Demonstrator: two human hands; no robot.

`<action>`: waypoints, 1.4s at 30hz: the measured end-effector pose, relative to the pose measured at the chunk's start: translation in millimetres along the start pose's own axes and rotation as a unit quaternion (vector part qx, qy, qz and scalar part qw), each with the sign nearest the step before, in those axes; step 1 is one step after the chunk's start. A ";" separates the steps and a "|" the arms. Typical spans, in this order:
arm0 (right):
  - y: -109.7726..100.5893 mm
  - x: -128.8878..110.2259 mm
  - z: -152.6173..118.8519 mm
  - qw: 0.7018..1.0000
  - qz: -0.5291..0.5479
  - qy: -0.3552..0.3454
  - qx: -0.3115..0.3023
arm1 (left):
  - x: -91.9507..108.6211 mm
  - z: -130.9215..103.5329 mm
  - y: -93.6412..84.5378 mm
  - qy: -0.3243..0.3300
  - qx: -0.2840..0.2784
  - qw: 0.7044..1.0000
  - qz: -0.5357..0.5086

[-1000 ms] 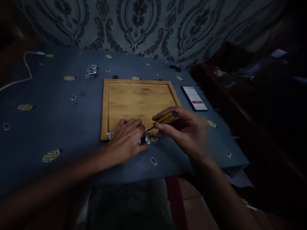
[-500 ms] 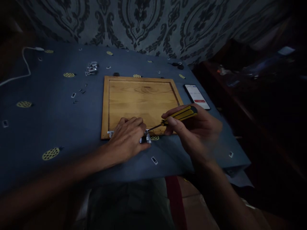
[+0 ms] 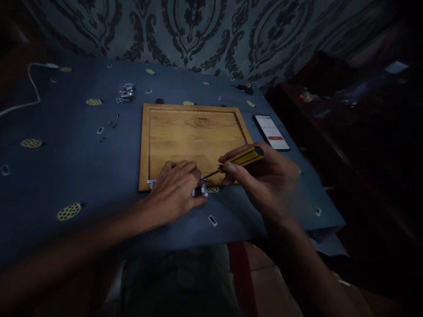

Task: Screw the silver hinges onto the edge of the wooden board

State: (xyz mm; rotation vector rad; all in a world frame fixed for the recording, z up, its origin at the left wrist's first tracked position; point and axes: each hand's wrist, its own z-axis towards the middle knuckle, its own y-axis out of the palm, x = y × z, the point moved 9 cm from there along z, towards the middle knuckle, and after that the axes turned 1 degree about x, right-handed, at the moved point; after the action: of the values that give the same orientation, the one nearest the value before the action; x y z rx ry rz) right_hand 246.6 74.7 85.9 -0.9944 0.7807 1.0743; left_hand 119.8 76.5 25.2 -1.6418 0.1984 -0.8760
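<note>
A wooden panel with a raised frame lies flat before me. At its near edge, my left hand is closed on a metal hinge, which partly shows beside the thumb. My right hand grips the yellow and black handle of a screwdriver. The shaft slants down to the left, and its tip is at the hinge by my left fingers. Whether a screw sits under the tip is too small to see. Another metal piece shows at the panel's near left corner, partly behind my left hand.
Several metal hinges are piled at the back left, with several loose screws nearer. A phone with a lit screen lies right of the panel. Dark tools lie at the back right. A white cable runs along the left.
My right hand and the screwdriver have shifted slightly left, the handle moving closer to the hinge. My left hand stays in place on the hinge.
</note>
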 end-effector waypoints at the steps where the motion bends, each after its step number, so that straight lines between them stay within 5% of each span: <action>1: 0.5 0.5 0.3 1.000 -0.002 0.003 -0.003 | 0.3 -0.1 -0.3 0.002 0.003 1.000 0.000; 13: 5.1 3.8 0.6 0.996 0.024 0.026 -0.086 | -0.1 0.0 0.5 -0.003 -0.002 1.000 -0.002; 19: 1.2 -1.2 2.4 0.999 0.010 0.005 -0.037 | -0.1 -0.3 0.1 0.000 0.000 1.000 0.002; 28: 3.8 4.2 0.0 0.997 0.030 0.042 -0.062 | -0.3 -0.7 0.1 0.008 0.016 1.000 -0.002; 42: 6.4 0.3 1.3 0.996 0.044 0.005 -0.071 | -0.7 -0.5 0.1 0.005 0.013 1.000 -0.003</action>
State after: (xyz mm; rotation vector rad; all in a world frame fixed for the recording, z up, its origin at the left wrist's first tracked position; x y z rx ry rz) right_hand 240.7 77.0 84.4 -1.0947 0.7689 1.2149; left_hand 119.0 76.5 24.8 -1.6156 0.1884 -0.8880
